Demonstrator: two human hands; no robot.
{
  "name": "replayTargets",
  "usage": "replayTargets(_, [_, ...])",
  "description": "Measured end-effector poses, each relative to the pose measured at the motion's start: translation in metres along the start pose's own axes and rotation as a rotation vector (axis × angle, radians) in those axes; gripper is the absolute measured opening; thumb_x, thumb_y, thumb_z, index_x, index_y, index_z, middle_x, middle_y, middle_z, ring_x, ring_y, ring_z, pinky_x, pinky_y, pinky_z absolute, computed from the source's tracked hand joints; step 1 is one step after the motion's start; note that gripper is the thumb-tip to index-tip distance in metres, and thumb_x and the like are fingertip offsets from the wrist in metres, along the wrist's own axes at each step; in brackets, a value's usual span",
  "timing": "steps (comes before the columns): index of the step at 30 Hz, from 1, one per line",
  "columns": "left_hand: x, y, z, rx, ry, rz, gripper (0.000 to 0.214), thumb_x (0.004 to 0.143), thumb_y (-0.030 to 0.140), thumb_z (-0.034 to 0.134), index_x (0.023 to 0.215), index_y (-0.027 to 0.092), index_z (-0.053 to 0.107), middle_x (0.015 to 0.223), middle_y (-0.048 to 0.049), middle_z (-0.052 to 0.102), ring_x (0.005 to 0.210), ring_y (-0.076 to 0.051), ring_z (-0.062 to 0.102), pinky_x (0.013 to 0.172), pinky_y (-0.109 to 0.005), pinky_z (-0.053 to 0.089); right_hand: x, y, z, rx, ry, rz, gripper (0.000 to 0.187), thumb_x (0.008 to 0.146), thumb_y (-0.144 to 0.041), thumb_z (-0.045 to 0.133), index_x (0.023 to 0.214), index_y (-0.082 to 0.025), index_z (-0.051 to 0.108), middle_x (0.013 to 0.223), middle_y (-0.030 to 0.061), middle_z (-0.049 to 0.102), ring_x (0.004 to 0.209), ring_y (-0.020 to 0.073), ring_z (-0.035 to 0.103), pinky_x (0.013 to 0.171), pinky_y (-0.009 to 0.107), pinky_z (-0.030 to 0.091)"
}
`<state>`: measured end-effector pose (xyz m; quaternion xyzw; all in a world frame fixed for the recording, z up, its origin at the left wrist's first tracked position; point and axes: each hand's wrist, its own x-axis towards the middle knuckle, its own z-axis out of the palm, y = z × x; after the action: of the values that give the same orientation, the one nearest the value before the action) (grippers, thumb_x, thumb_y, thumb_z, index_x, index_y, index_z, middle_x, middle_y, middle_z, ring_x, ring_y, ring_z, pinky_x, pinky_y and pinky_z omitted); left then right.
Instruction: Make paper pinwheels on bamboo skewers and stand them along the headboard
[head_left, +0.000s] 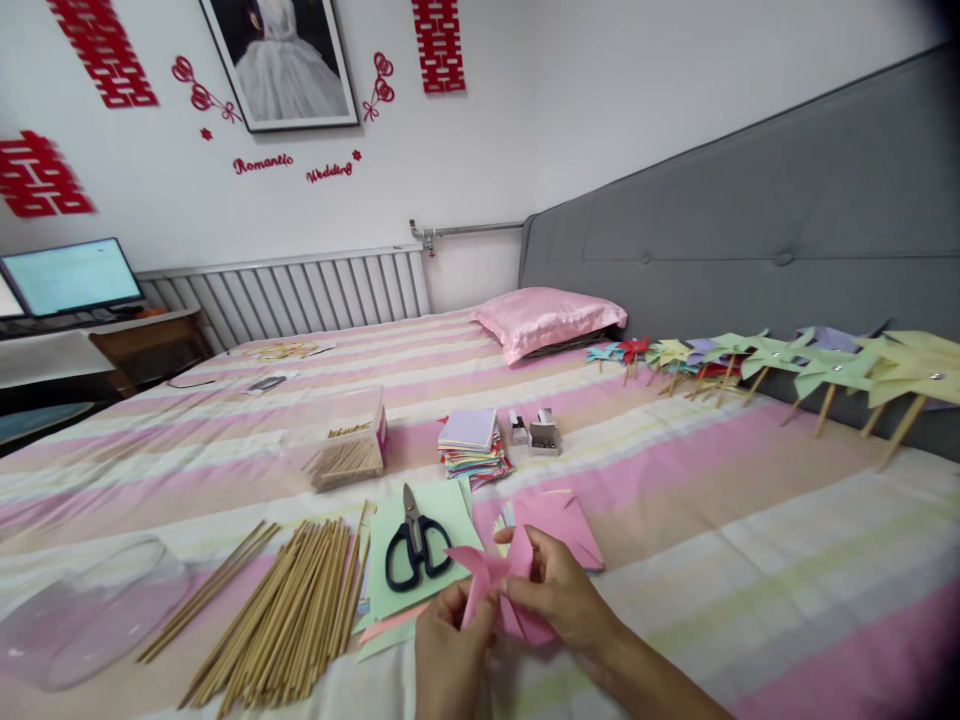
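The left hand and the right hand hold together 1 folded pink paper, raised over the near part of the bed. Each hand is narrow, pinching this paper between thumb and fingers, with both thumbs close to its middle. Just beyond the right hand lie pink sheets. To the left, scissors rest on green sheets, the blades pointing to the bed's far edge; beside them is a big bundle of sticks. Farther are a clear box, a stack of coloured paper and 2 small boxes. Paper pinwheels line the headboard edge, and a pink pillow lies near the far corner beside the headboard.
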<state>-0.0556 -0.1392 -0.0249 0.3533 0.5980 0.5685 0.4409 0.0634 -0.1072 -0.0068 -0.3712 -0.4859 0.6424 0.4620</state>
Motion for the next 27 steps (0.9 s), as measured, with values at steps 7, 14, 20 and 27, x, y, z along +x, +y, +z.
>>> replayTargets(7, [-0.003,0.006,0.001,-0.119,-0.053,-0.101,0.023,0.051,0.030,0.070,0.063,0.011,0.069,0.055,-0.0037,0.062,0.048,-0.012,0.049,0.043,-0.020,0.040,0.002,0.000,0.000,0.045,0.044,0.085,0.036,0.061,-0.017,0.061,0.095,-0.013,0.049,0.051,-0.0094,0.046,0.043,0.0058,0.039,0.045,0.019,0.030])
replayTargets(14, [0.002,-0.003,-0.002,-0.098,-0.036,-0.073,0.026,0.051,0.035,0.074,0.060,0.011,0.067,0.051,-0.0004,0.057,0.046,-0.010,0.047,0.044,-0.019,0.038,0.001,0.004,0.000,-0.006,0.002,-0.019,0.033,0.062,-0.021,0.064,0.092,-0.014,0.051,0.061,-0.0051,0.051,0.053,0.0087,0.046,0.051,0.020,0.036])
replayTargets(20, [0.000,0.001,-0.006,-0.077,-0.054,-0.093,0.027,0.057,0.035,0.071,0.066,0.011,0.067,0.052,0.0002,0.057,0.048,-0.010,0.046,0.048,-0.019,0.038,0.003,0.007,0.000,-0.032,-0.076,-0.074,0.038,0.064,-0.026,0.068,0.096,-0.017,0.049,0.066,-0.0040,0.054,0.057,0.0101,0.049,0.054,0.021,0.038])
replayTargets(27, [0.002,0.009,-0.011,-0.049,0.039,-0.115,0.028,0.053,0.037,0.071,0.063,0.011,0.066,0.050,0.0012,0.056,0.050,-0.011,0.045,0.048,-0.019,0.037,0.011,-0.002,-0.013,0.051,-0.005,-0.049,0.042,0.065,-0.041,0.068,0.096,-0.018,0.052,0.071,-0.0014,0.056,0.060,0.0112,0.052,0.053,0.022,0.038])
